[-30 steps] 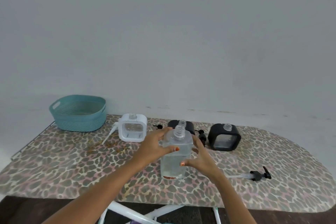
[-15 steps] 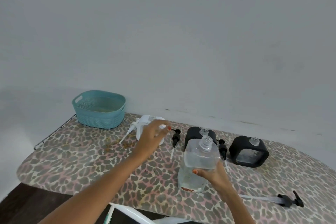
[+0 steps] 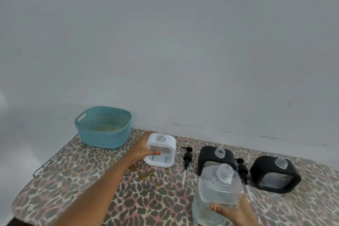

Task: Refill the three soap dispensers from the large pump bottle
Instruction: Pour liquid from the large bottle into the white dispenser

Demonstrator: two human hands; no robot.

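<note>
Grey wall behind; a leopard-print board (image 3: 102,185) serves as the work surface, with a teal basket (image 3: 103,127) at its far left corner.

Head view, the only one. Left hand (image 3: 145,147) is wrapped round the left side of the white dispenser (image 3: 162,150), thumb on the front face, fingers behind; the grip looks firm. The dispenser's neck is uncapped and it appears slightly tipped, though I cannot tell whether its base is clear of the board. Right hand (image 3: 233,211) is clasped round the lower body of the big bottle (image 3: 218,194), thumb pressed on the near face, other fingers hidden behind. The bottle's pump is off, its neck is open, and clear liquid shows inside; it leans slightly away from the camera. Two black dispensers (image 3: 216,159) (image 3: 275,174) stand to the right, both uncapped. Two black pumps (image 3: 187,159) (image 3: 242,170) lie on the board beside them.

Judgement: the first refill is in hand, with the white dispenser being brought to the bottle; no pouring is evident. The next move calls for setting the two necks close together, steadying the dispenser upright, and tipping the bottle slowly, since both openings are narrow and a spill onto the board is likely.
</note>
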